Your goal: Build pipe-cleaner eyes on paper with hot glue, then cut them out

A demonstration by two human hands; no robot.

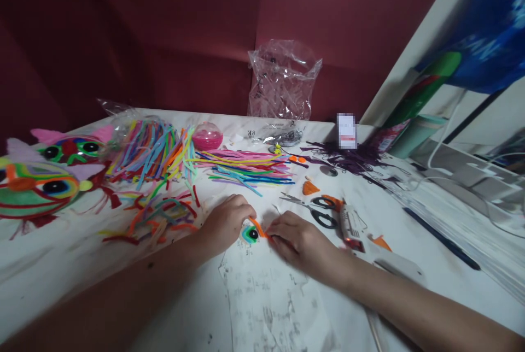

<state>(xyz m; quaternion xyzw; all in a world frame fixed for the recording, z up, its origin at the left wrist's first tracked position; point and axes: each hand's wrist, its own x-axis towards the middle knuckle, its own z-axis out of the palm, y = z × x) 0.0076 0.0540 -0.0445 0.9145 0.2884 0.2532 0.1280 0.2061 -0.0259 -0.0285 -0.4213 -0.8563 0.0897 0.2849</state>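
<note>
Fingers pinched closed, left hand (230, 220) and right hand (298, 240) hold orange strip (258, 227) (beside green-blue eye (250, 234)).

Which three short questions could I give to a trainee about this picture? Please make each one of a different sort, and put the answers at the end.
1. Which thing spans the gap between the left hand and the right hand? a) a white cable; b) an orange strip; c) a purple string.
2. Fill in: the glue gun lies nearer to the ____ hand.
3. True or false: the clear bag is farther from the hands than the scissors.

Key: 1 b; 2 right; 3 true.
</note>
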